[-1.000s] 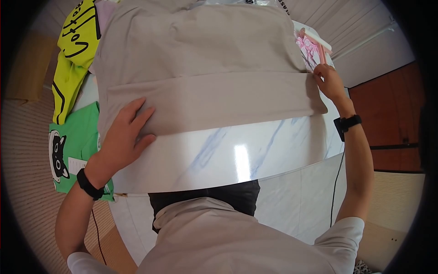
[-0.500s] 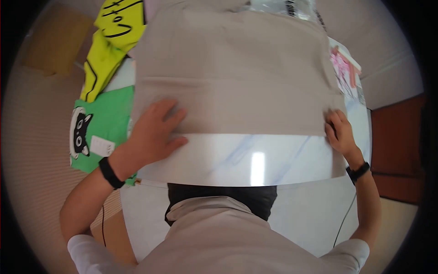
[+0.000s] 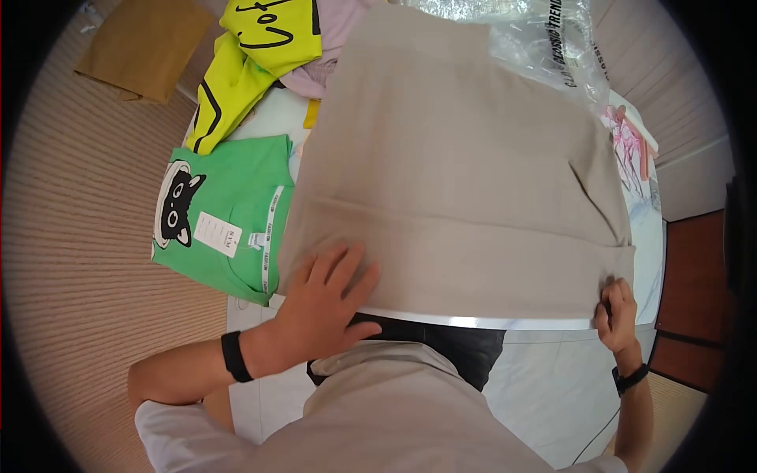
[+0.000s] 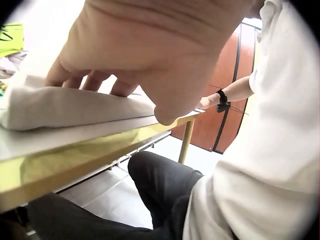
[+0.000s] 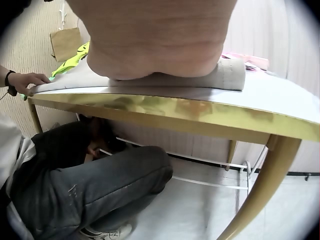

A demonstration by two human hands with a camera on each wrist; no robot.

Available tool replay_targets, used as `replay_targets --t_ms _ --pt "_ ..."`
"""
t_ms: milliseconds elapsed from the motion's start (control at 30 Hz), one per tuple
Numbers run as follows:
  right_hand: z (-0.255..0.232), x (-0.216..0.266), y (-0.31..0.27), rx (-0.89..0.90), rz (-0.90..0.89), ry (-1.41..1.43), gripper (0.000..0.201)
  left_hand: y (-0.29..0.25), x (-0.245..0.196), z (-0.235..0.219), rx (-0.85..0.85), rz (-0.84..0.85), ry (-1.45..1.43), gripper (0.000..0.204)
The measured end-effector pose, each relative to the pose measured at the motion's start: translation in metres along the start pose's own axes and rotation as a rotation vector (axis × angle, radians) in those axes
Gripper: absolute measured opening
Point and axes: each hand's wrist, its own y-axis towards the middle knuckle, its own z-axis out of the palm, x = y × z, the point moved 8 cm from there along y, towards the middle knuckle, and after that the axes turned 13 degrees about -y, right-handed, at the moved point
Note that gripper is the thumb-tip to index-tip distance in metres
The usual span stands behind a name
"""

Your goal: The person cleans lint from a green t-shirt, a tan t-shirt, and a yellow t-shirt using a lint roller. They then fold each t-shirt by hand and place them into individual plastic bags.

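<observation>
A beige garment [image 3: 465, 165] lies spread over the table, with a folded band along its near side by the front edge. My left hand [image 3: 319, 303] rests on the band's left end, fingers spread. In the left wrist view the fingertips of that hand [image 4: 145, 45] press on the thick fold [image 4: 65, 107]. At the band's near right corner my right hand [image 3: 619, 315] pinches the cloth with curled fingers. In the right wrist view the heel of this hand [image 5: 155, 35] hides its fingers, above the rolled-looking cloth end [image 5: 232, 75].
A green shirt [image 3: 229, 260] with a cat print and white tag lies left of the garment. Beyond it are yellow clothing [image 3: 221, 94] and pink cloth [image 3: 347, 24]. A clear plastic bag [image 3: 544, 47] lies at the back; pink-patterned material [image 3: 627, 146] sits far right.
The garment has come toward me, covering most of the bare table strip in front. My right hand has gone from the band's far right side to its near right corner.
</observation>
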Motion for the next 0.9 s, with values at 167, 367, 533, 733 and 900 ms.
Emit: replay_targets --t_ms 167,367,533,733,900 --pt "-0.001 0.007 -0.02 0.058 -0.006 -0.001 0.014 -0.014 -0.01 0.003 0.045 -0.013 0.021 0.078" --pt "-0.005 0.0 -0.02 0.21 0.135 0.014 0.016 -0.016 -0.003 -0.005 0.06 0.004 -0.106 0.069" --pt "-0.013 -0.044 0.07 -0.075 0.289 0.015 0.024 0.041 0.022 -0.042 -0.035 0.063 -0.238 0.063" --pt "0.012 -0.088 0.137 -0.124 0.247 -0.304 0.033 0.093 0.035 -0.016 0.098 0.264 -0.034 0.077" --pt "0.019 -0.092 0.098 -0.133 0.389 -0.355 0.04 0.063 0.046 0.019 0.315 0.088 0.066 0.088"
